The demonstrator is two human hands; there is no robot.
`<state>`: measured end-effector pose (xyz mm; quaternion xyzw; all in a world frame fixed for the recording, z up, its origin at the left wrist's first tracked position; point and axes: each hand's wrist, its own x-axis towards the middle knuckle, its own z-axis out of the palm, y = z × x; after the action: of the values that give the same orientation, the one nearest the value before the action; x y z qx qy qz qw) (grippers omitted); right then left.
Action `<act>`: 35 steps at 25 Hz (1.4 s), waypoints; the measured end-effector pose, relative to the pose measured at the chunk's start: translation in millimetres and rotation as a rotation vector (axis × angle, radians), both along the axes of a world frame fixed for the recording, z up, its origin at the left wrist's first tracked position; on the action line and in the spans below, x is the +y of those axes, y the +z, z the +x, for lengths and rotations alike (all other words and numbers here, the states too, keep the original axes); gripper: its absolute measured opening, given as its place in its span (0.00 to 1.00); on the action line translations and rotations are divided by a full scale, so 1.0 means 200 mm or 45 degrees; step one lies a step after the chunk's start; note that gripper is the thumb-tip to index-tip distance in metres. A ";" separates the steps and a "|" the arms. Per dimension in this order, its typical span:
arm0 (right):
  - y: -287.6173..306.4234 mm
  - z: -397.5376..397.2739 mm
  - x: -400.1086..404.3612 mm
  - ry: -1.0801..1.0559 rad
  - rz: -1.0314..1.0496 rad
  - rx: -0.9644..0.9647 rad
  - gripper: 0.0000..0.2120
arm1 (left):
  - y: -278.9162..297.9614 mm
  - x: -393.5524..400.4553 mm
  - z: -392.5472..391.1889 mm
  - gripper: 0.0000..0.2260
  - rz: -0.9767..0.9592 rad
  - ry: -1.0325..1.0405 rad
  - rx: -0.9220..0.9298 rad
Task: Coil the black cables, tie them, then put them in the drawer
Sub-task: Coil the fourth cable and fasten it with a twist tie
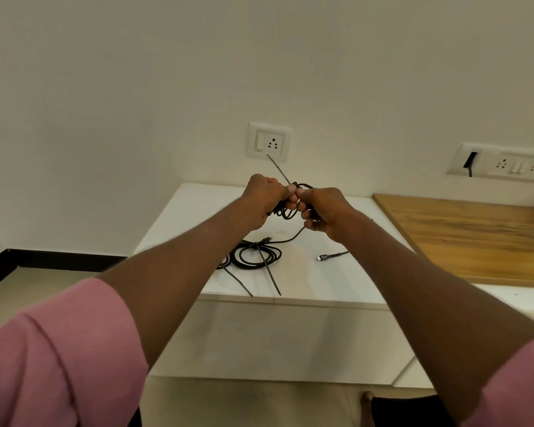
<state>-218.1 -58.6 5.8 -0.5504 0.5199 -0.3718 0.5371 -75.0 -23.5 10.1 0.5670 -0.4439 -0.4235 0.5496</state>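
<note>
Above the white cabinet top (336,282), my left hand (264,204) and my right hand (324,211) both grip a small coil of black cable (287,212) held between them. A thin black tie (278,169) sticks up and to the left from the coil. One loose end of this cable hangs down to the cabinet top. A second coiled black cable (256,255) lies flat on the top below my hands, with tie tails (270,277) pointing toward the front edge. A cable end with a grey plug (321,258) lies to its right.
A wall socket (270,143) sits behind my hands and a second socket plate (503,163) is at the right. A wooden desk surface (475,235) adjoins the cabinet on the right. The cabinet's white front face (275,337) is below the top.
</note>
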 end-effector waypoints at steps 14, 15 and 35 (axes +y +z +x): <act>0.02 -0.06 0.02 0.213 -0.009 -0.031 0.09 | -0.06 -0.10 0.15 0.09 -0.072 0.182 -0.171; 0.03 -0.06 0.02 0.239 0.006 -0.037 0.09 | -0.06 -0.11 0.15 0.08 -0.085 0.191 -0.167; 0.05 -0.01 0.01 -0.044 -0.139 -0.399 0.10 | -0.10 -0.14 0.06 0.10 -0.221 0.220 -0.956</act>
<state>-219.5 -56.0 16.3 -0.5049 0.4182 -0.4900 0.5745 -63.0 -51.6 -10.7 0.6691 -0.5989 -0.0999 0.4286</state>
